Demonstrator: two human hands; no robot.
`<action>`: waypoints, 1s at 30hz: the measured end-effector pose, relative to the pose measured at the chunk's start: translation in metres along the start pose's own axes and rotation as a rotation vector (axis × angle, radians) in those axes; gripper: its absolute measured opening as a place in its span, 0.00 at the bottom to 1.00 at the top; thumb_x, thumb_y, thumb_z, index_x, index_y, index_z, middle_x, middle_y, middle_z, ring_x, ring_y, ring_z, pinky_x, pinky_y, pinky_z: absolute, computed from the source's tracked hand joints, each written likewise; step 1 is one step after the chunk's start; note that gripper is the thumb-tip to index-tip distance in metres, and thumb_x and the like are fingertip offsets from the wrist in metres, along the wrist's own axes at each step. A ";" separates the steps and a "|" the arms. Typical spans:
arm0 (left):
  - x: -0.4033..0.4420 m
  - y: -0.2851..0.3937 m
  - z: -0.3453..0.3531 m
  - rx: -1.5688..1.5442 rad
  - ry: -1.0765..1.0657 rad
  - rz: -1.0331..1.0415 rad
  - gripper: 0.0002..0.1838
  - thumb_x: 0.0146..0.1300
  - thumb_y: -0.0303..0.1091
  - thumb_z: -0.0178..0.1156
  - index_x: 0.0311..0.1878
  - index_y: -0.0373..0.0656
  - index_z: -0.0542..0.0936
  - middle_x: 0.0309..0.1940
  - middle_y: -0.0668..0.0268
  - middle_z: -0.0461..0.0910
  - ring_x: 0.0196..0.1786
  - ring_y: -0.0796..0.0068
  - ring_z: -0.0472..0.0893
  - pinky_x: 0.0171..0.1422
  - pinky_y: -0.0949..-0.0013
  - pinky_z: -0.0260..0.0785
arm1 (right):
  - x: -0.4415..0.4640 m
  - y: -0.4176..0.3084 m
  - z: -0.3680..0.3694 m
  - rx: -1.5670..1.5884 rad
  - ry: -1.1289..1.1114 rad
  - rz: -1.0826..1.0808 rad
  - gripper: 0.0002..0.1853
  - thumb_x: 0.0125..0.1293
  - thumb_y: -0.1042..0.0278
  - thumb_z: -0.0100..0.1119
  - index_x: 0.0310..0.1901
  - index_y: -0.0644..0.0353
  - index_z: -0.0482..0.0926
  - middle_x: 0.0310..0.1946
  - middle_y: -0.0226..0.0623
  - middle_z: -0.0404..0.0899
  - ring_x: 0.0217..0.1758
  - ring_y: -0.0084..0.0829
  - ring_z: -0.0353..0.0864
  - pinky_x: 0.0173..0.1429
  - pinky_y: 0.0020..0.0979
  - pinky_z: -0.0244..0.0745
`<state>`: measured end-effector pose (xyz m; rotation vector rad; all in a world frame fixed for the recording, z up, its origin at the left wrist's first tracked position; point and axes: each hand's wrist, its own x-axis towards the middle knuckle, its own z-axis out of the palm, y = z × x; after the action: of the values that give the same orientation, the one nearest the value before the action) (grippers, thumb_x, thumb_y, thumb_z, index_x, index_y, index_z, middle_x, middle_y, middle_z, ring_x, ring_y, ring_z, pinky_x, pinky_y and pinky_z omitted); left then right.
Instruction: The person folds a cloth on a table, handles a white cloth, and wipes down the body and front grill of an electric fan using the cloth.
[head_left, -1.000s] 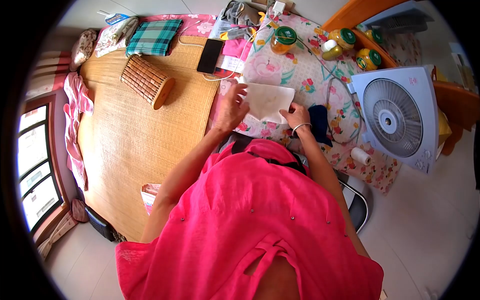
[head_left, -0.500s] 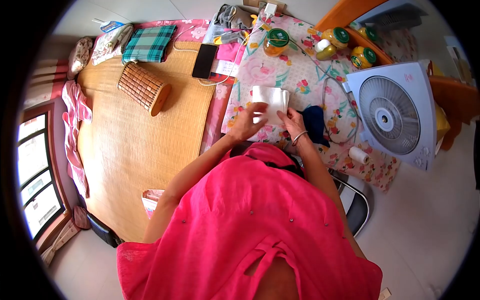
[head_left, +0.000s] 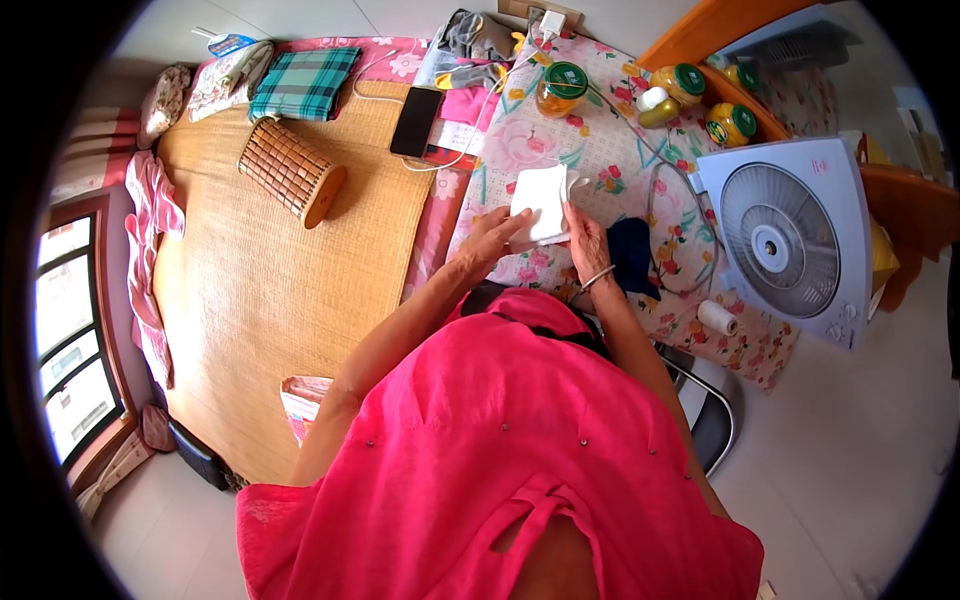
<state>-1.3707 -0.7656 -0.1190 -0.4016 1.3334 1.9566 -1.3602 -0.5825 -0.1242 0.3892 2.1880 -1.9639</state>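
Note:
A white folded pad (head_left: 541, 196), cloth or paper I cannot tell, is held between my hands above the flowered table cover. Its layers show along the right edge. My left hand (head_left: 489, 240) grips the lower left edge, thumb on top. On the lower right edge, my right hand (head_left: 587, 238) is closed, with a bracelet (head_left: 597, 278) at its wrist. Just right of that hand lies a dark blue cloth (head_left: 630, 255). A white thread spool (head_left: 717, 317) rests on its side farther right.
Jars with green lids (head_left: 563, 88) stand at the back of the table. A fan (head_left: 780, 240) leans at the right, its cord crossing the cover. On the left are a woven mat (head_left: 300, 290), a wooden-slat pillow (head_left: 292, 172) and a phone (head_left: 416, 122) with a white cable.
My left hand has come down from over the pad's face to its lower left edge. The pad has turned slightly, and its near edge has lifted a little.

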 end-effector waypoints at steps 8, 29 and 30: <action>0.005 0.000 0.001 -0.073 -0.087 0.055 0.24 0.70 0.44 0.54 0.60 0.36 0.71 0.51 0.63 0.77 0.52 0.72 0.77 0.60 0.63 0.73 | 0.000 -0.005 0.005 0.205 -0.001 0.019 0.23 0.73 0.53 0.50 0.44 0.71 0.81 0.29 0.33 0.81 0.31 0.17 0.76 0.38 0.22 0.72; -0.010 0.009 -0.025 -0.360 -0.082 0.032 0.23 0.73 0.41 0.49 0.61 0.32 0.68 0.56 0.55 0.75 0.59 0.63 0.76 0.66 0.52 0.68 | -0.014 -0.015 -0.010 0.479 0.023 0.075 0.08 0.68 0.66 0.59 0.41 0.63 0.79 0.33 0.27 0.79 0.35 0.17 0.78 0.38 0.22 0.78; -0.010 0.009 -0.027 -0.380 -0.074 0.043 0.23 0.73 0.41 0.49 0.62 0.32 0.68 0.56 0.55 0.75 0.59 0.63 0.76 0.66 0.52 0.69 | -0.013 -0.012 -0.016 0.477 -0.002 0.095 0.08 0.68 0.65 0.59 0.41 0.61 0.79 0.34 0.27 0.78 0.38 0.17 0.77 0.41 0.22 0.75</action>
<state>-1.3744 -0.7955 -0.1178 -0.4774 0.9285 2.2417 -1.3507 -0.5688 -0.1070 0.5403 1.6431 -2.4134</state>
